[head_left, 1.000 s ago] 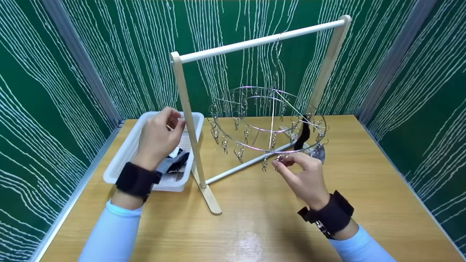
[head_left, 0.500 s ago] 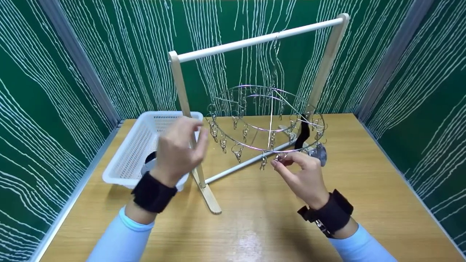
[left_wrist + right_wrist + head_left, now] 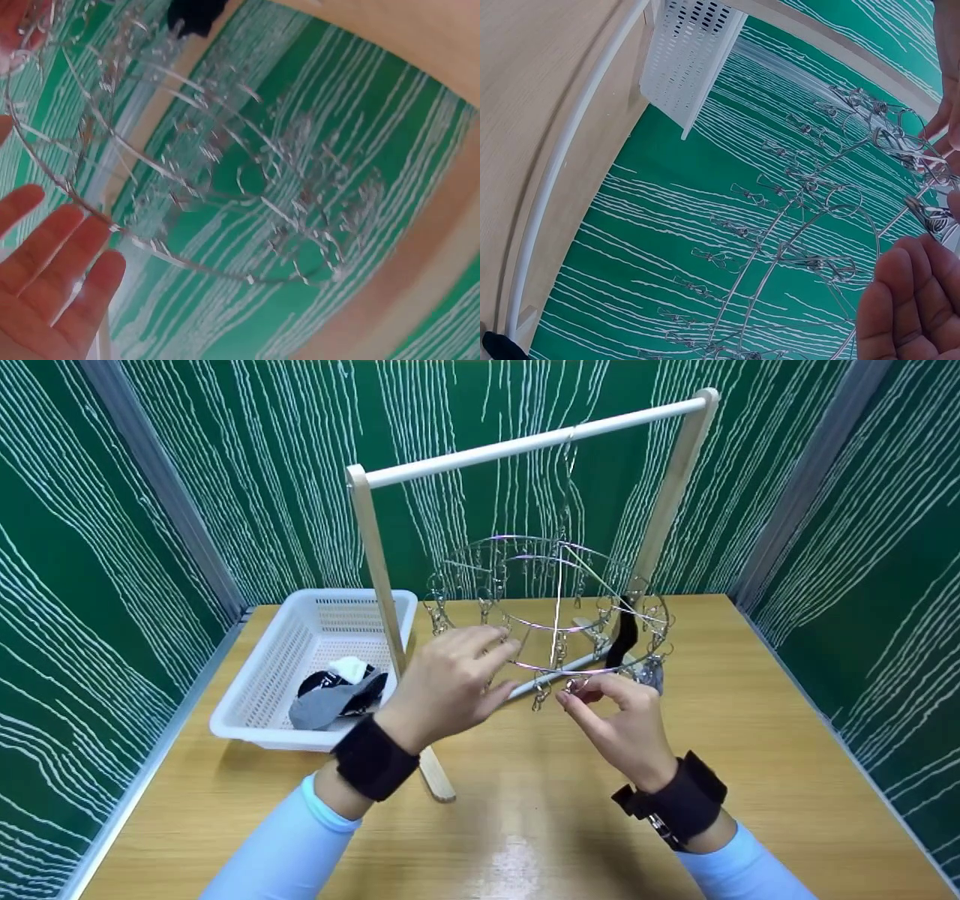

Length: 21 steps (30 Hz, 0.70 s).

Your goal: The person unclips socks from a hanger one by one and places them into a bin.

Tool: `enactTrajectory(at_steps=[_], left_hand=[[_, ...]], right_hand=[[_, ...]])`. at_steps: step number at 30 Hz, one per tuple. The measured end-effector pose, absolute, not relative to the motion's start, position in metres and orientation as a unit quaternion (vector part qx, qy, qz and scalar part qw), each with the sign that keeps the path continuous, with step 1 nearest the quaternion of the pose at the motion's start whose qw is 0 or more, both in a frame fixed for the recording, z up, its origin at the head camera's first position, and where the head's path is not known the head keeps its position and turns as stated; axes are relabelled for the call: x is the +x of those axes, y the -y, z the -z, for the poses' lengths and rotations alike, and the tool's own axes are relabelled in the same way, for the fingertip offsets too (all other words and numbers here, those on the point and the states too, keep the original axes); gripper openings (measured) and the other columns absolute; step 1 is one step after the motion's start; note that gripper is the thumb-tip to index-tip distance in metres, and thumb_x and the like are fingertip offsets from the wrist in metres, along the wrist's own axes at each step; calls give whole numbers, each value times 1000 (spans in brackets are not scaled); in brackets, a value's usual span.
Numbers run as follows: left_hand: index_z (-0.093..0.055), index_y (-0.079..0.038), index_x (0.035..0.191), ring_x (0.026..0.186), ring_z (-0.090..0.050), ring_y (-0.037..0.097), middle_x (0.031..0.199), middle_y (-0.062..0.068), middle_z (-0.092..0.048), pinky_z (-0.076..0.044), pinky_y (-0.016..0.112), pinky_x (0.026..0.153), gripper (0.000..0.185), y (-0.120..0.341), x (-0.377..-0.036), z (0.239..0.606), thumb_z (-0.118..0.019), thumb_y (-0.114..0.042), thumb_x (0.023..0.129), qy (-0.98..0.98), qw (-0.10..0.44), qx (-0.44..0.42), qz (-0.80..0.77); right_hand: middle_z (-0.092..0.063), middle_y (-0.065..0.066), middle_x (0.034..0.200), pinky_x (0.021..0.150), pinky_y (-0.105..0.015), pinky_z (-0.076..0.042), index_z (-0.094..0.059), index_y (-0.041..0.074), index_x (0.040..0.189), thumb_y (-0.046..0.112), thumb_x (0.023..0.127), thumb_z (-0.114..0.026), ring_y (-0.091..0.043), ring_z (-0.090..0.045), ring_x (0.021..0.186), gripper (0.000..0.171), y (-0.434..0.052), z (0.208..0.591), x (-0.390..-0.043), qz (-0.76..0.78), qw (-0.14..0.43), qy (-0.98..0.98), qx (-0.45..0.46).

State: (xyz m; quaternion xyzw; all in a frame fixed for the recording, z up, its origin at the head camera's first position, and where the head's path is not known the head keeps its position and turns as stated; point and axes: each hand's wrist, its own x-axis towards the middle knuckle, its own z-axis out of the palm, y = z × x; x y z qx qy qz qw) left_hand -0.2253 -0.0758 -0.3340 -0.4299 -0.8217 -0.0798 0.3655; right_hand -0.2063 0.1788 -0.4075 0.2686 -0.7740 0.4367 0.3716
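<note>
Clip hanger (image 3: 551, 611), a round wire ring hung with metal clips, dangles by its wire from the crossbar of the wooden rack (image 3: 525, 446), its ring lying roughly level above the desk (image 3: 750, 750) and its hanging wire running straight up. The right hand (image 3: 626, 720) sits at the near rim, its fingers (image 3: 592, 684) pinched together on one clip (image 3: 576, 684) at the ring's front edge; from the right wrist view the clip's wire loop shows just off the fingertips. The left hand (image 3: 450, 686) is raised at the ring's near-left edge with its fingers (image 3: 56, 255) straight and slightly spread, holding nothing; from the left wrist view the fingertips lie right at the outer wire, though contact cannot be told for sure. Beyond the right fingers, on the far right of the ring, a black sock (image 3: 624, 637) hangs from a clip, and a grey piece (image 3: 651, 673) hangs just past the knuckles. The rack's left upright (image 3: 379, 585) stands just left of and behind the left hand, between it and the white basket (image 3: 255, 690), and the rack's lower rail (image 3: 570, 666) runs under the ring behind both hands. Well off to the left of the left fingers, the basket holds a heap of black, grey and white socks (image 3: 337, 694).
</note>
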Motion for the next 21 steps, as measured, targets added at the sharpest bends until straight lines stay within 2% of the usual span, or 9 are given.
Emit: enactTrajectory(at_steps=[7,15,21], left_hand=[[-82,-11,117,111,-79,26,120,10,-81,-65,39,97,24,60,-224,343,-80,-25,98,802,402,-441,13],[-84,-13,103,89,-79,17,99,0,-82,-66,30,78,9,51,-225,352,-78,-17,98,777,477,-408,-53],[-82,-13,93,75,-75,14,89,-2,-78,-61,27,69,5,49,-228,355,-77,-12,94,770,502,-387,-73]], right_hand=[[-79,-5,82,75,-9,-52,-79,5,87,-6,81,-89,-14,-69,72,17,-177,408,-207,-431,374,775,274],[-80,-5,83,74,-9,-54,-79,5,88,-6,82,-89,-13,-70,71,16,-175,408,-207,-422,365,781,281],[-81,-6,86,75,-8,-56,-81,4,91,-6,82,-89,-16,-73,71,16,-173,406,-204,-404,371,783,293]])
